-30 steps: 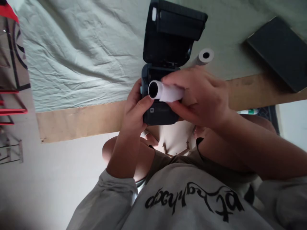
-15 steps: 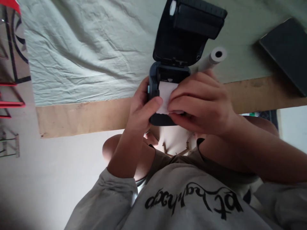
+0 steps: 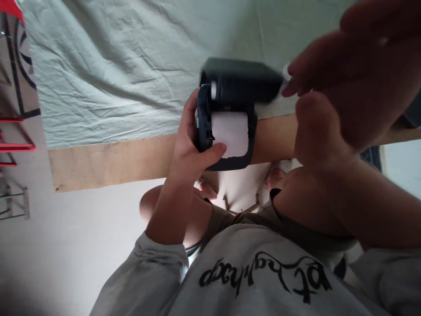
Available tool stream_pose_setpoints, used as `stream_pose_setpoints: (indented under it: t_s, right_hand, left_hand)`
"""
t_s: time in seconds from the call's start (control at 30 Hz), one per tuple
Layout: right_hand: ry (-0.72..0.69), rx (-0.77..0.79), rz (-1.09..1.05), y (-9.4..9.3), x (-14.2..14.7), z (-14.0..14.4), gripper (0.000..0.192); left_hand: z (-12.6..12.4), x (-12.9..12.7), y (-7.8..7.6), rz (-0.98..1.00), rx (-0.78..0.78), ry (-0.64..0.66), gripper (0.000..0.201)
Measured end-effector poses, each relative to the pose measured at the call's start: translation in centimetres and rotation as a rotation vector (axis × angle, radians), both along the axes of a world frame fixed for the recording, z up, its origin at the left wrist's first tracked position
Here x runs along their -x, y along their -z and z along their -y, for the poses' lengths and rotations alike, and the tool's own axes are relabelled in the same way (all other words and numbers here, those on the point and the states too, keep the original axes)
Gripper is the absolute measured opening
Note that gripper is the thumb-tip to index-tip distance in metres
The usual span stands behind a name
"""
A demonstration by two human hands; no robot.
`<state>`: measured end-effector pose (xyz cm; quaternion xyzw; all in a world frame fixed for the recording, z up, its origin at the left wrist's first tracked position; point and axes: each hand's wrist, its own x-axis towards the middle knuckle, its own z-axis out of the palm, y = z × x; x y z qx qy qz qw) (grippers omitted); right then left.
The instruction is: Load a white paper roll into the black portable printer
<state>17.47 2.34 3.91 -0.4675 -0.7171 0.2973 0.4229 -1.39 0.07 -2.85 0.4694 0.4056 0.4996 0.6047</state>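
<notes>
printer (image 3: pixel 226 123) is gripped at its left side by the left hand (image 3: pixel 190 145), over the counter (image 3: pixel 108 160) edge; paper roll (image 3: pixel 230 134) is seated inside, axis left-right. right hand (image 3: pixel 342 83) is raised up-right, fingers loosely spread, empty. since 0.5 s ago: right hand lifted off roll, lid (image 3: pixel 243 81) swung down partway.

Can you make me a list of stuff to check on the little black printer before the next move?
1. Paper roll sits in the printer bay: ok.
2. Paper's loose end reaches the front edge: ok.
3. Lid fully shut: not ok, tipped partway down.
4. Left hand has a grip on the printer: ok, thumb on the paper.
5. Right hand clear of the bay: ok, off to the side.
6. Lid latch lined up: cannot tell.
</notes>
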Motion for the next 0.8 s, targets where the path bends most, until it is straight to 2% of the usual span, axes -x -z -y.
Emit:
stream_pose_setpoints:
  t_s: [0.03,0.13,0.23,0.33,0.43,0.53,0.63,0.7,0.8]
  right_hand:
    - [0.004,-0.046,-0.064,0.1,0.1,0.0,0.030]
    - [0.003,0.022,-0.107,1.0,0.3,0.4,0.018]
    - [-0.076,0.205,-0.003,2.1,0.6,0.8,0.034]
    - [-0.106,0.369,0.084,2.5,0.8,0.8,0.051]
    - [-0.097,0.477,0.144,2.5,0.9,0.5,0.056]
    - [-0.108,0.504,0.160,2.4,1.0,0.2,0.058]
    - [-0.108,0.490,0.176,2.6,1.0,-0.1,0.057]
    - [-0.130,0.476,0.184,2.8,0.9,-0.1,0.058]
    - [-0.172,0.461,0.181,2.9,0.7,-0.1,0.061]
  left_hand:
    - [0.0,0.0,0.0,0.004,-0.007,-0.011,0.088]
    - [0.3,-0.1,-0.5,0.029,0.038,-0.006,0.083]
    - [0.5,-0.5,-1.5,0.098,0.119,-0.011,0.062]
    - [0.7,-1.1,-2.4,0.159,0.169,-0.096,0.036]
    - [0.8,-1.4,-2.9,0.184,0.214,-0.107,0.023]
    - [0.7,-1.5,-2.8,0.189,0.225,-0.100,0.021]
    - [0.5,-1.2,-1.9,0.172,0.202,-0.106,0.027]
    - [0.5,-1.1,-1.3,0.174,0.141,-0.076,0.039]
    - [0.5,-1.2,-1.1,0.156,0.082,-0.088,0.038]
